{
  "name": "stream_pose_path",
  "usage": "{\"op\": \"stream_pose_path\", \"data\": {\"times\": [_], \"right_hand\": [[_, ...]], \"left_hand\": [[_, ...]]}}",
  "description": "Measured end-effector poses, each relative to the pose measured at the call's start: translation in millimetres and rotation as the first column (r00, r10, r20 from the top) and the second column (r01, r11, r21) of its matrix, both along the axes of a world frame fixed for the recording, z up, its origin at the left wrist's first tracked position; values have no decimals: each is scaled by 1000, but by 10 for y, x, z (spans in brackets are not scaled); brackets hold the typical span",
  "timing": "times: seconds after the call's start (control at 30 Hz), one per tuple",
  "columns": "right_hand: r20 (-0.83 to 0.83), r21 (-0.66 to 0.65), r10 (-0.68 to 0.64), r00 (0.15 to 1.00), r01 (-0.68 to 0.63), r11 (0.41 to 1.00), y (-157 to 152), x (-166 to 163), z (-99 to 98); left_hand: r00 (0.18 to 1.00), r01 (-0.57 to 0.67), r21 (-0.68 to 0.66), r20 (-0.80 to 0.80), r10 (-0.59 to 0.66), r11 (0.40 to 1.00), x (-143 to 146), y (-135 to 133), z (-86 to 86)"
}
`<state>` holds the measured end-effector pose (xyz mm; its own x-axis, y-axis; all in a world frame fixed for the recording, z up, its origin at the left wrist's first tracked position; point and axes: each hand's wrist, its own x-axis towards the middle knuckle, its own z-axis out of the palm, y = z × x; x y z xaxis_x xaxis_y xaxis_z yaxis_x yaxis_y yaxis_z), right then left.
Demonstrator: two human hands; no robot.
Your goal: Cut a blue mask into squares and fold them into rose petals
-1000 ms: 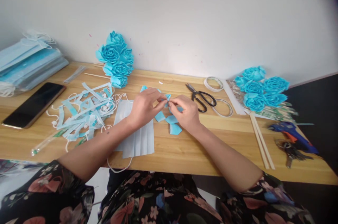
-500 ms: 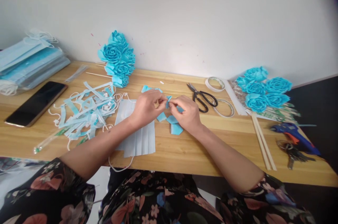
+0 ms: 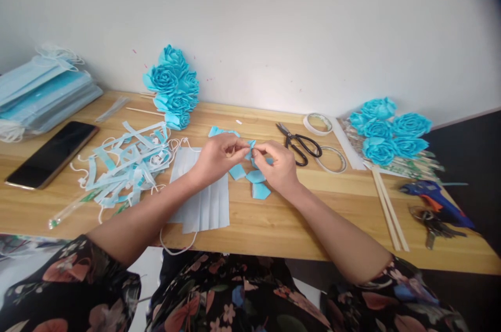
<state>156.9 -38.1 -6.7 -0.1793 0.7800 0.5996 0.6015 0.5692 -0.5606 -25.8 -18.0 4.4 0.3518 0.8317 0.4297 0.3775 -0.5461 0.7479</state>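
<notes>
My left hand (image 3: 217,158) and my right hand (image 3: 276,166) meet over the wooden table (image 3: 274,217), both pinching one small blue fabric piece (image 3: 249,147) between fingertips. Several more cut blue pieces (image 3: 256,183) lie on the wood just under and between my hands. A flat pale blue face mask (image 3: 203,201) lies beneath my left wrist, its ear loop hanging over the table's front edge.
Blue fabric roses (image 3: 172,84) lean on the wall; another bunch (image 3: 391,131) lies right. Black scissors (image 3: 299,144), tape rolls (image 3: 318,123), wooden sticks (image 3: 387,209), a glue gun (image 3: 434,196) and keys (image 3: 432,225) are right. Mask scraps (image 3: 125,162), a phone (image 3: 50,154) and stacked masks (image 3: 39,92) are left.
My hands stay in the same spot; the fingers shift slightly as they work the small blue piece. The view moves a little.
</notes>
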Motion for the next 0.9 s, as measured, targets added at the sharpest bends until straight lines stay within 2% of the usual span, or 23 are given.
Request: {"op": "stream_pose_path", "data": {"times": [0.17,0.27,0.43,0.6,0.77,0.9], "right_hand": [[-3,-4,3,1000,-3,1000,-3,0,-3],[1,-2,10,1000,-10,1000,-6,-4,-3],[6,-27,7,1000,-7,1000,-12,-7,3],[-14,-21,13,1000,-13,1000,-17,-2,14],[-18,-40,41,999,-42,998,-22,1,20],[-15,-43,92,996,-92,995,-21,-3,10]], "left_hand": [[997,-12,148,-71,23,989,1,-3,-6],[997,-23,146,-63,33,989,8,-13,7],[1000,-20,-51,22,21,999,10,-18,44],[989,58,-279,150,-16,959,-12,-4,77],[951,25,-330,300,80,943,-18,39,10],[951,115,-412,309,20,904,0,50,-31]]}}
